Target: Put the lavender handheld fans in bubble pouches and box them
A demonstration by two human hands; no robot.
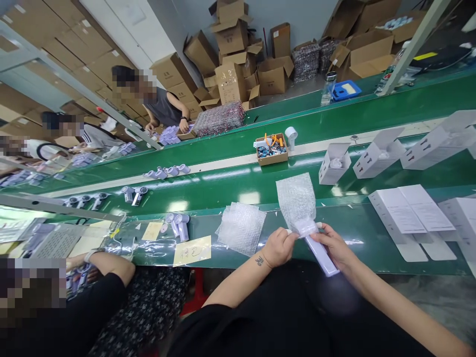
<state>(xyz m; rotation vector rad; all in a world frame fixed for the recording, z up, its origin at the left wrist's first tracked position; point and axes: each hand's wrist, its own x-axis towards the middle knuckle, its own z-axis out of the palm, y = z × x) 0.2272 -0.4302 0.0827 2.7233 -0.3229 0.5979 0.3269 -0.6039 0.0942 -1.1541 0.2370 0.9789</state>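
My left hand (278, 246) pinches the open edge of a clear bubble-wrap bag (296, 198), which lies at the near edge of the green bench. In my right hand (334, 244) is a lavender handheld device (323, 258) with a long, flat handle; its head end is inside the mouth of the bag. The handle points down towards my lap. To the left of my hands lies a stack of bubble-wrap bags (241, 228). Farther left are a few similar lavender devices (179, 225) beside a handwritten yellow note (192, 251).
Open white boxes (334, 166) stand on the belt to the right, with flat-topped white boxes (416, 208) nearer. A small carton (273, 156) of colourful parts sits beyond my hands. A co-worker's arm (111, 265) is close on my left; other people work across the line.
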